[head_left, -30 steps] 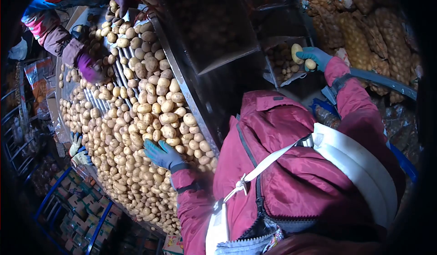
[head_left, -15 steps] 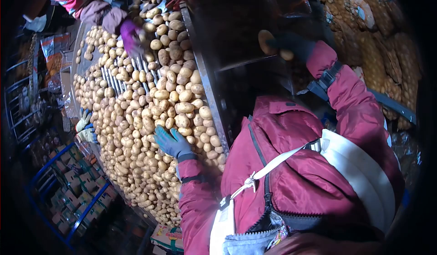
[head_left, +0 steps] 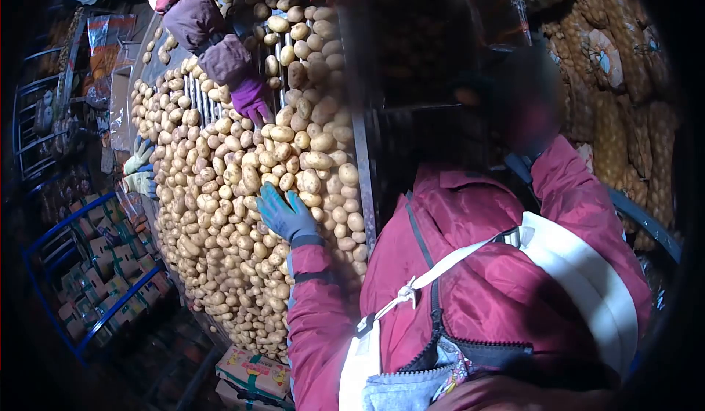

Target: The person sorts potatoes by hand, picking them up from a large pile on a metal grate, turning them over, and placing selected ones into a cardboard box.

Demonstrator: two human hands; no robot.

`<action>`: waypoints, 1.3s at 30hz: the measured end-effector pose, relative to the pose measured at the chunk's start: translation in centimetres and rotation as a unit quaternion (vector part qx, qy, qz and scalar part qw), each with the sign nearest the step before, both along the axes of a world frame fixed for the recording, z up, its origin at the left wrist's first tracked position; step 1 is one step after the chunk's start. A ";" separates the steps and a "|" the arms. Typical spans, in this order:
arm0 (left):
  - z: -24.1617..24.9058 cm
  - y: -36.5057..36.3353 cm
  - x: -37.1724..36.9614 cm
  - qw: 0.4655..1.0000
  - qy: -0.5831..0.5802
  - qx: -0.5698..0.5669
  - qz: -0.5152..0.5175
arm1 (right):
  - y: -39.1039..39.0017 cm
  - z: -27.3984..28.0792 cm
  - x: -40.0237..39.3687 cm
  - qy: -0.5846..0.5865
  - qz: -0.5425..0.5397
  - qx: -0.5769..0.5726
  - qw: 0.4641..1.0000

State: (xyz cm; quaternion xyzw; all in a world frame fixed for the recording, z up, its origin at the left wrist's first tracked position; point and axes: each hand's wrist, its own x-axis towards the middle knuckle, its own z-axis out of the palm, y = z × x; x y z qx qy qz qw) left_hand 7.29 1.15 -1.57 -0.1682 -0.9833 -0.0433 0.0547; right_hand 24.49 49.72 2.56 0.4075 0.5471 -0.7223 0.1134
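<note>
A thick layer of potatoes (head_left: 220, 213) covers the sorting table. My left hand (head_left: 285, 214), in a blue-grey glove, rests on them with its fingers spread, holding nothing. Off the table to the right, my right hand (head_left: 496, 92) is dark and smeared by motion. A brownish potato (head_left: 466, 96) shows at its fingertips; the grip is unclear. Just beyond my left hand, a co-worker's purple-gloved hand (head_left: 251, 100) touches the potatoes.
A metal rim (head_left: 363, 169) borders the table on the right. Net sacks of potatoes (head_left: 609, 132) stand at the right. Another person's pale gloves (head_left: 139, 167) are at the left edge. Cartons (head_left: 253, 374) sit below, and a blue-railed cart (head_left: 117, 304) holds boxes at lower left.
The view has shifted, and potatoes lie differently around my left hand, which stays spread. My right hand has blurred and moved slightly right. The co-worker's purple glove has moved down and right.
</note>
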 end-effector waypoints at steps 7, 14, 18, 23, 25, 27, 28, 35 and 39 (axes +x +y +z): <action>0.1 0.0 0.0 1.000 0.005 0.010 -0.010 | -0.7 -0.4 0.0 0.012 -0.008 -0.020 1.000; 0.1 -0.2 -0.1 1.000 -0.010 0.003 0.006 | -0.9 -0.2 -2.2 0.017 0.013 -0.025 0.999; -0.2 -0.2 0.0 1.000 0.000 0.010 0.004 | -1.3 0.0 -2.2 0.020 0.025 -0.055 0.998; -1.8 -1.0 -0.3 0.999 0.025 -0.010 0.021 | -3.7 0.5 -5.1 0.040 0.073 -0.164 0.983; -1.8 -1.1 -0.4 0.999 0.028 -0.011 0.016 | -6.1 2.2 -9.3 0.054 0.144 -0.243 0.958; -1.2 -0.7 -0.3 1.000 0.023 -0.003 0.017 | -8.2 2.5 -13.0 0.100 0.143 -0.237 0.956; -1.1 -0.5 -0.3 1.000 0.017 0.007 0.018 | -9.6 4.8 -14.6 0.124 0.121 -0.243 0.954; 2.6 2.0 0.9 0.990 0.053 0.131 -0.024 | -14.4 1.9 -14.8 0.013 0.289 -0.224 0.931; 2.0 5.3 3.9 0.976 -0.110 0.088 -0.168 | -19.0 0.0 -13.4 0.192 0.555 -0.061 0.807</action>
